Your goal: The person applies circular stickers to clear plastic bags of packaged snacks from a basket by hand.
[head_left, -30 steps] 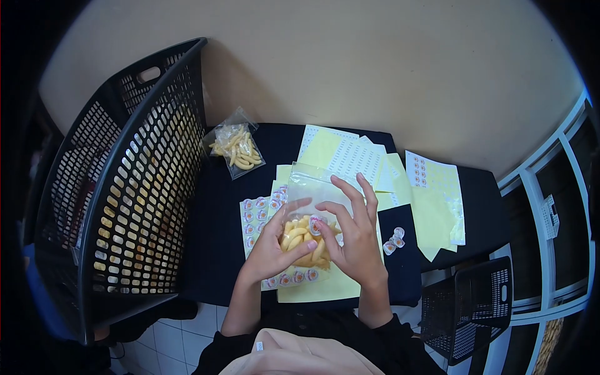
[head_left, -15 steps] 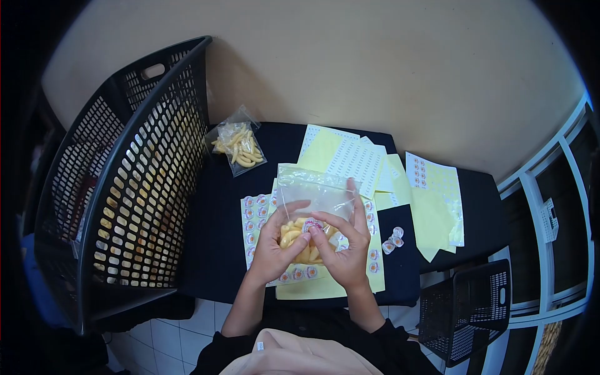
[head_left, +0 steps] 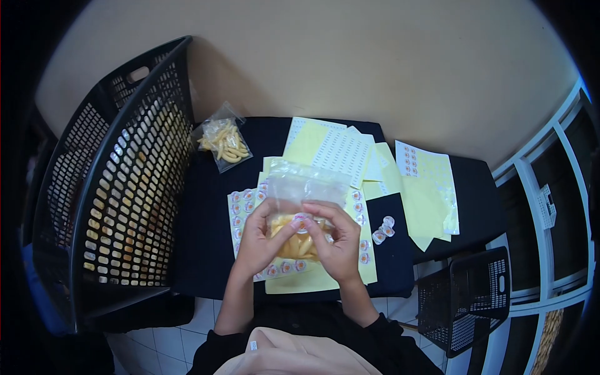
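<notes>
Between my hands is a clear plastic bag [head_left: 299, 247] of yellow, curved snack pieces, held above the sticker sheets. A round sticker [head_left: 302, 223] with reddish print sits on the bag's front. My left hand [head_left: 264, 240] grips the bag's left side, its thumb pressing by the sticker. On the other side my right hand [head_left: 336, 240] holds the bag, thumb at the sticker's right edge and fingers across above it. Under the bag lies a sticker sheet [head_left: 245, 215] with rows of round labels, on yellow backing paper [head_left: 312, 282].
A large black basket [head_left: 134, 187] of packed goods stands at left. Two filled bags [head_left: 226, 142] lie at the back left. More label sheets [head_left: 340, 150] spread behind and right [head_left: 428, 194]. Several loose stickers [head_left: 384, 230] lie right of my hands. A smaller black basket [head_left: 464, 303] stands lower right.
My left thumb has moved up to the sticker, and my right fingers have curled in across the bag above it. The whole view has shifted slightly.
</notes>
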A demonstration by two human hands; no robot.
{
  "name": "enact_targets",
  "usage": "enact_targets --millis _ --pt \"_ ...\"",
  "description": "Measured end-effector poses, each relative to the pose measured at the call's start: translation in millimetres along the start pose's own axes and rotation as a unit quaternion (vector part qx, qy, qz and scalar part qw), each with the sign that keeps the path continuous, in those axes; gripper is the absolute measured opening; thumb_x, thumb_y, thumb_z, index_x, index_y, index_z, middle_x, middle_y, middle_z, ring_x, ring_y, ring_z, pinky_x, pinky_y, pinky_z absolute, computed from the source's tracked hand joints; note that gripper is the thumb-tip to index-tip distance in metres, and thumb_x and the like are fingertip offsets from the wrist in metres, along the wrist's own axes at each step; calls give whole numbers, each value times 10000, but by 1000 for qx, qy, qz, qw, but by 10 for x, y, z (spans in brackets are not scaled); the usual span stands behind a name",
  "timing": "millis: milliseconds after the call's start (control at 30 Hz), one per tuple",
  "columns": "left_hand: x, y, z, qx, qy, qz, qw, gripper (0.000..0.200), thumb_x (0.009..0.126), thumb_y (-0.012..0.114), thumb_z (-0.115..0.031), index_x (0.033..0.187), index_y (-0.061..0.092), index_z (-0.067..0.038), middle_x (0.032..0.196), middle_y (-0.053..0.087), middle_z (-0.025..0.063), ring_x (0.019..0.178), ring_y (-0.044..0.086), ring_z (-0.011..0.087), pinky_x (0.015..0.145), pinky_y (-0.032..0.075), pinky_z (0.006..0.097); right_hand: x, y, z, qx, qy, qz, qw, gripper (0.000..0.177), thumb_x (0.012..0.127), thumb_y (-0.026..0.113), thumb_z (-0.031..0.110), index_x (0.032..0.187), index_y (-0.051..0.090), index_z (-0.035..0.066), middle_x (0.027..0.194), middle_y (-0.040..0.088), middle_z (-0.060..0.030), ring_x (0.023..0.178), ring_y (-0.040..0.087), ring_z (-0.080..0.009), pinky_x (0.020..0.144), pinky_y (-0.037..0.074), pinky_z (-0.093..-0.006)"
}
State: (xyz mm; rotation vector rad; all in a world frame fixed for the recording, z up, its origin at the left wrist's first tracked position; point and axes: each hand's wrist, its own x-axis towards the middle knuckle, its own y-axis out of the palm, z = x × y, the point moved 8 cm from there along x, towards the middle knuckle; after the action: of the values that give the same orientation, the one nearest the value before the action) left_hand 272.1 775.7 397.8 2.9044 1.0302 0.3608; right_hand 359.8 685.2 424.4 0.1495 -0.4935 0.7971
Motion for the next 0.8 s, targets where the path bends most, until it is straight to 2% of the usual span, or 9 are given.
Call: enact_targets --millis 67,133,267,333,467,533,633,733,800 --pt "-2 42 14 -13 7 17 1000 173 759 575 -40 918 511 -10 873 553 58 831 530 100 741 420 235 -23 -41 -19 -2 -12 6 1000 195 718 568 -17 906 606 17 882 604 -112 807 581 -184 689 444 -257" --pt "2 61 56 -1 -11 6 1000 165 764 572 -42 912 510 -2 881 556 67 837 533 106 747 419 237 -43 -25 -92 24 41 42 998 211 735 554 -50 941 586 -19 950 577 -121 887 548 -157 772 433 -257" --pt "23 194 -7 3 2 19 1000 222 758 568 -29 963 490 2 910 559 75 884 532 121 773 415 245 -36 -118 -151 59 70 25 996 213 737 543 -56 943 584 -23 937 581 -115 877 548 -147 766 433 -252" --pt "19 215 22 1 -7 21 1000 236 757 569 -29 975 483 3 925 555 77 893 530 123 777 415 247 -35 -173 -148 52 48 3 997 188 747 538 -16 924 601 2 902 600 -95 817 564 -135 668 453 -238" --pt "-24 247 81 -22 -17 19 999 263 759 563 -26 1003 467 0 959 543 84 907 526 123 784 417 251 -71 -220 -234 65 83 2 994 198 762 518 -15 943 595 3 888 601 -92 827 561 -134 676 455 -237" --pt "-26 266 98 -32 -26 18 999 267 761 558 -25 1009 462 -3 965 540 87 914 522 124 790 415 251 -56 -216 -300 123 95 56 986 248 776 492 -21 1014 560 2 952 580 -110 884 548 -151 709 455 -242" --pt "5 313 113 -67 -36 25 997 278 766 549 -25 1025 448 -8 974 536 93 923 517 127 800 411 252 -16 -267 -157 143 86 57 984 347 747 509 -31 1093 505 -2 1041 538 -134 944 529 -174 744 448 -250" --pt "14 385 101 -100 -36 26 994 290 772 544 -29 1040 432 -10 976 533 100 921 515 131 805 411 257 -60 -275 -28 64 60 77 993 448 707 540 -29 1147 459 -3 1102 499 -149 985 512 -195 773 441 -264" --pt "12 427 108 -111 -34 21 993 294 776 542 -32 1045 426 -10 977 531 103 919 516 133 806 411 261 -100 -310 -54 61 62 86 992 498 700 543 -64 1178 411 -12 1140 468 -146 1005 503 -193 810 425 -264"
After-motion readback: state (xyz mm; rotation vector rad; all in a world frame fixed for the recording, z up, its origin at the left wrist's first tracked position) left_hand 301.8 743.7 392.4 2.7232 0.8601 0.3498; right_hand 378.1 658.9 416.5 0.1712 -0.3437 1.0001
